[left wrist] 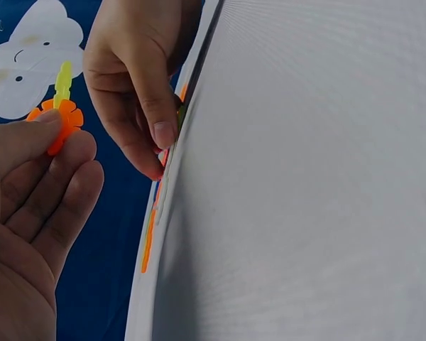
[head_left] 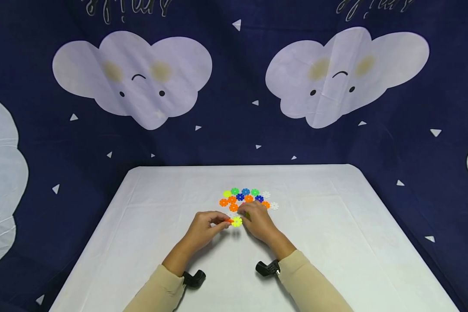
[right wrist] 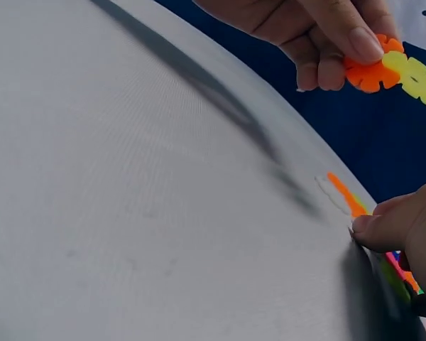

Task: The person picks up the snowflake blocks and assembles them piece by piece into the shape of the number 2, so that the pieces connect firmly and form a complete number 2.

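Observation:
My left hand (head_left: 206, 225) pinches an orange snowflake disc (left wrist: 69, 121) between thumb and fingers. A yellow snowflake disc (head_left: 236, 222) is slotted into it edge-on, both held above the table. My right hand (head_left: 259, 220) reaches down with bent fingers at the near side of a loose group of discs. Its thumb and fingertip touch down close to a pink piece and a white disc (right wrist: 331, 194). An olive-green piece (head_left: 247, 215) shows under this hand; whether the fingers grip anything is hidden. An orange disc (head_left: 233, 207) lies just beyond the fingertips.
Beyond the hands, several flat discs lie on the white table (head_left: 140, 195), among them a green disc (head_left: 235, 191), a blue disc (head_left: 245, 191) and a white disc (head_left: 274, 206). A dark blue cloth with clouds (head_left: 226, 143) hangs behind the table's far edge.

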Action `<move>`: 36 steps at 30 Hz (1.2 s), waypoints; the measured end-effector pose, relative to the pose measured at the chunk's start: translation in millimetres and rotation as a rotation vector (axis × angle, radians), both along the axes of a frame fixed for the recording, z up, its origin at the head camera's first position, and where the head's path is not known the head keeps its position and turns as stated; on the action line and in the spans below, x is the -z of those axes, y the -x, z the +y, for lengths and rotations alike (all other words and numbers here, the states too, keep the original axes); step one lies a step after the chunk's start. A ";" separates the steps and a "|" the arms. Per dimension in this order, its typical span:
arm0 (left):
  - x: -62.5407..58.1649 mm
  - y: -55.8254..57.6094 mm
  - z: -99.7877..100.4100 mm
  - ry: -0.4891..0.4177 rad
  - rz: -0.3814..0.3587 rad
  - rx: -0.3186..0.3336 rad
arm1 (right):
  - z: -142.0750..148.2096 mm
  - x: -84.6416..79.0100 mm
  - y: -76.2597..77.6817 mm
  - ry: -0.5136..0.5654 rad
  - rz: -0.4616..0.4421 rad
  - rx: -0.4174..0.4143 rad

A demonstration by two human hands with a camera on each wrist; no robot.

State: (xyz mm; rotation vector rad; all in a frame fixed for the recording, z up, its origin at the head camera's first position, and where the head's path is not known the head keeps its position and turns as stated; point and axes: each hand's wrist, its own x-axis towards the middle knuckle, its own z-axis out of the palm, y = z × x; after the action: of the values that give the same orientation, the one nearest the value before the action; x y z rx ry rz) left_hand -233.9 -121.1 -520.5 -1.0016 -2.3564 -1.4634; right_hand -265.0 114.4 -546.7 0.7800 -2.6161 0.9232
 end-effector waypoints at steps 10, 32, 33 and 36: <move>0.0 1.3 0.6 0.009 -0.006 0.005 | 1.3 -0.7 3.0 -0.021 -0.015 -0.009; -0.5 0.8 -0.4 0.014 0.012 -0.025 | 18.9 -13.4 -9.6 0.280 -0.286 0.004; -0.4 0.9 -0.4 0.014 0.016 -0.031 | 20.1 -14.7 -9.6 0.316 -0.320 0.008; 0.7 1.3 -0.8 0.014 0.026 -0.057 | 23.0 -17.4 -9.7 0.422 -0.402 -0.003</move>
State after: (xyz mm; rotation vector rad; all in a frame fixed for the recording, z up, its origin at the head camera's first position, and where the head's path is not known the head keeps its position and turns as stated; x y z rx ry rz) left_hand -235.2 -121.9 -521.2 -0.9431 -2.3600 -1.4077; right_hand -255.3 137.4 -529.3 0.5286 -2.5789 1.7112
